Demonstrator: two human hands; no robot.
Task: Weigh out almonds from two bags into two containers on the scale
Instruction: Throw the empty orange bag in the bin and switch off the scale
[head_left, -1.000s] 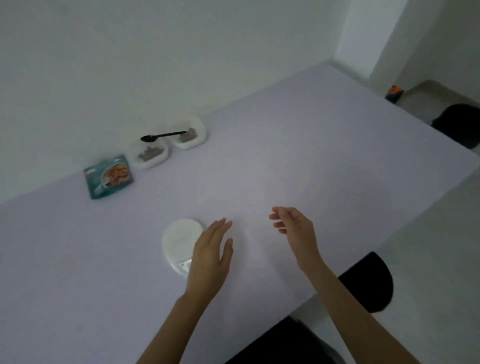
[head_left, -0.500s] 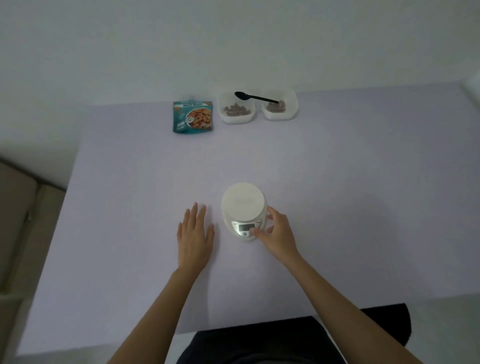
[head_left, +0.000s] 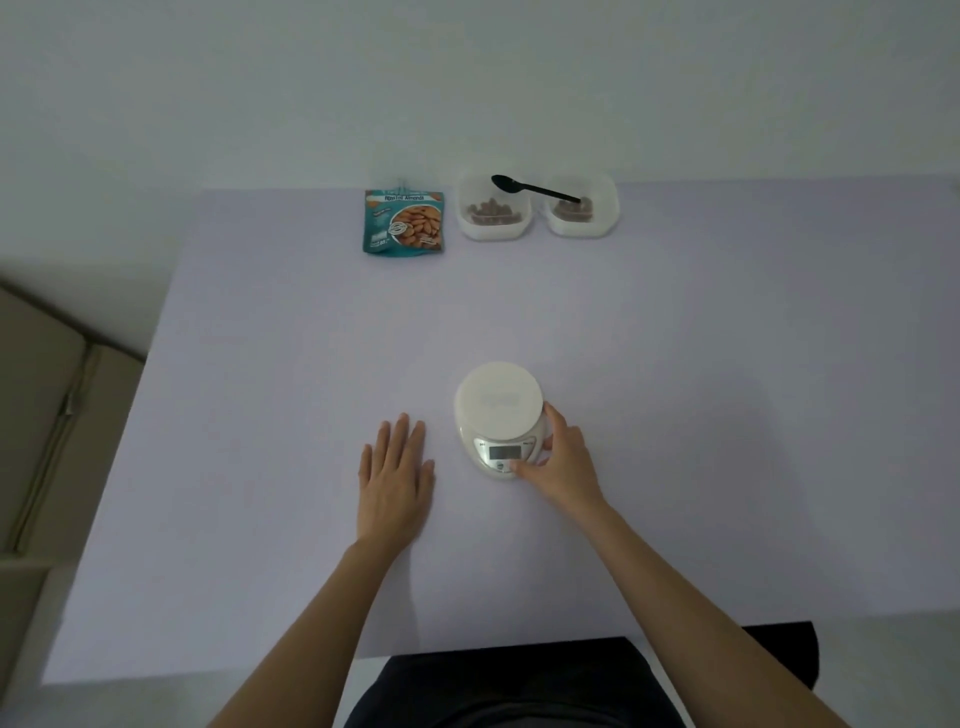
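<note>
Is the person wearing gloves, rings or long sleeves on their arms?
No. The left hand and the right hand are both bare, with no gloves, rings, watch or bracelets that show. Both forearms are uncovered too, and no sleeve reaches into view. Only dark clothing shows at the picture's bottom edge.

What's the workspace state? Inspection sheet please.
Surface: pale lilac table, flat.
Job's things: white round-platform digital scale, platform bare; teal roasted-almond bag at far edge; two clear plastic containers, left and right, both holding almonds; black plastic spoon across their rims.
Clutter: nothing seen.
Grippers: left hand flat on table; right hand touching the scale's front.
Cables: nothing seen.
Surroundings: white wall; beige furniture at left.
</note>
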